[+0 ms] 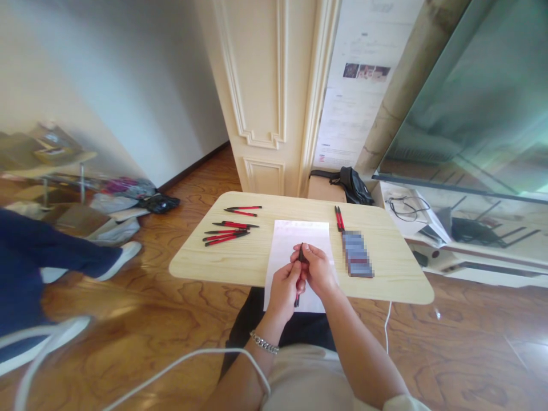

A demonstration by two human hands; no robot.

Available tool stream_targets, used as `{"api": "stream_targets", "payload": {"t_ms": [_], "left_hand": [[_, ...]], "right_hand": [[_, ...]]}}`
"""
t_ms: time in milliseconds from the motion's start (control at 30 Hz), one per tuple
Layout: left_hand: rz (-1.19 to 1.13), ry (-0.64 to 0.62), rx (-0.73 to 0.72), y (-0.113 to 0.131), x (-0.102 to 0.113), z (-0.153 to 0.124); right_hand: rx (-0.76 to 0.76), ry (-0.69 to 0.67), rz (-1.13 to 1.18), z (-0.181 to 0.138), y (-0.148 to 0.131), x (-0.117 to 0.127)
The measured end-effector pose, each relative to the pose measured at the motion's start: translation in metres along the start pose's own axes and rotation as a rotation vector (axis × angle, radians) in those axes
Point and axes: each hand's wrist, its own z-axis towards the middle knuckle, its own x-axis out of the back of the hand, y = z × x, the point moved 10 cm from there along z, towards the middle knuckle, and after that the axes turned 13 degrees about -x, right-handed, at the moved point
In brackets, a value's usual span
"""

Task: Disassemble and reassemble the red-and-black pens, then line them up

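Both of my hands hold one red and black pen (297, 292) upright over a white sheet of paper (295, 240) on a small light-wood table (231, 260). My left hand (285, 288) grips the pen's lower part, and my right hand (317, 267) is closed round its upper end. Several more red and black pens (226, 233) lie scattered on the table's left half. Two pens (339, 218) lie side by side at the far right of the sheet.
A dark flat object (357, 254), blurred out, lies right of the paper. A person's leg in dark trousers and a white shoe (124, 254) is at the left. A black bag (353, 185) sits behind the table. White cables (184, 362) cross my lap.
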Motion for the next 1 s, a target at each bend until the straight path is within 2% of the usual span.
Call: {"api": "stream_targets", "payload": {"t_ms": [67, 233, 433, 600, 667, 833, 1000], "left_hand": [[-0.009, 0.018, -0.015, 0.001, 0.003, 0.001], [0.076, 0.015, -0.046, 0.004, 0.008, 0.002], [0.038, -0.01, -0.039, -0.002, 0.005, -0.001], [0.067, 0.005, -0.036, -0.002, 0.007, -0.002], [0.072, -0.005, -0.036, -0.002, 0.007, -0.002], [0.068, 0.001, -0.027, -0.002, 0.007, -0.002], [0.098, 0.018, -0.042, 0.003, 0.008, -0.002]], "right_hand": [[0.018, -0.005, 0.014, 0.0, -0.005, 0.003], [0.153, 0.119, -0.041, -0.003, -0.019, 0.016], [-0.002, -0.049, 0.03, 0.001, 0.0, 0.008], [0.071, 0.062, -0.005, -0.001, -0.009, 0.016], [0.087, 0.056, -0.024, -0.002, -0.011, 0.015], [0.005, -0.013, -0.007, -0.001, -0.004, 0.011], [0.079, 0.06, -0.029, -0.002, -0.013, 0.016]]}}
